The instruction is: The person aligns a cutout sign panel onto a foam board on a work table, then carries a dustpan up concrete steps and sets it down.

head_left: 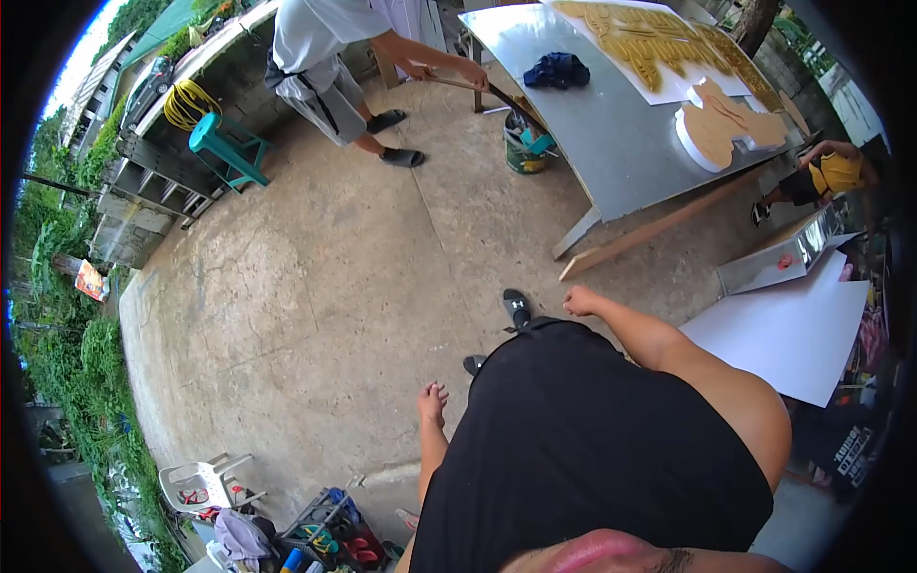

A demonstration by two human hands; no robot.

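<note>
My left hand (433,403) hangs beside my black shirt over the concrete floor, empty, its fingers loosely bent and a little apart. My right hand (580,302) is out in front of my right side, its fingers curled closed with nothing visible in them. It is nearest to the end of a long wooden plank (630,244) but does not touch it. Beyond the plank stands a grey-topped table (621,162) with a dark cloth (557,71), gold lettering pieces (626,43) and a brown and white cutout (716,134).
A co-worker (320,57) holds a long dark piece near a bucket (525,151). Another person (833,174) is beyond the table. White sheets (783,329) lie at right. A teal stool (229,151), a white chair (205,484) and a slipper rack (330,530) are at left.
</note>
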